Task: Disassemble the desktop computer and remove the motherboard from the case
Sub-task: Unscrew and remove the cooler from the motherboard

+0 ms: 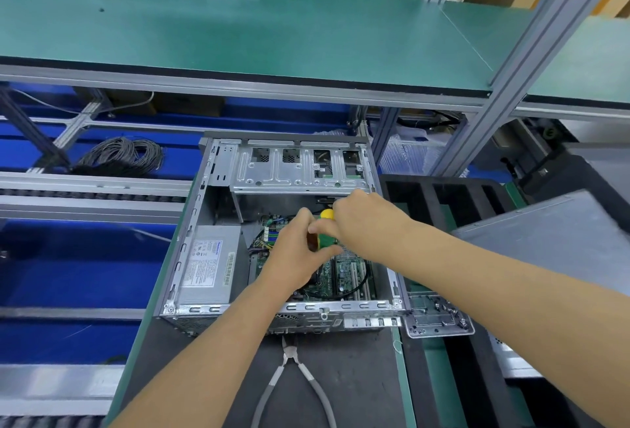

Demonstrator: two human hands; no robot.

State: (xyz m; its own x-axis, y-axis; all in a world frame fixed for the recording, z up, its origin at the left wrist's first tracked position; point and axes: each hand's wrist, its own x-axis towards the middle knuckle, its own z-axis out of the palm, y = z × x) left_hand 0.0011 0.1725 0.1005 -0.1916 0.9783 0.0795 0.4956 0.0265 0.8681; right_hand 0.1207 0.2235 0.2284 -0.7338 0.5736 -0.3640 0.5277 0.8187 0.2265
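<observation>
Both hands, left (pixel 300 250) and right (pixel 361 219), grip the screwdriver (pixel 324 223) over the board (pixel 344 274), which looks thin, stiff and fragile, best lifted by its bare edges.

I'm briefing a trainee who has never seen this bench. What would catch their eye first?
First, the open grey metal computer case at centre, its green motherboard exposed. Over the board, the left hand and right hand both grip a green-and-yellow screwdriver handle. Grey-handled cutting pliers lie on the dark mat in front of the case.
</observation>
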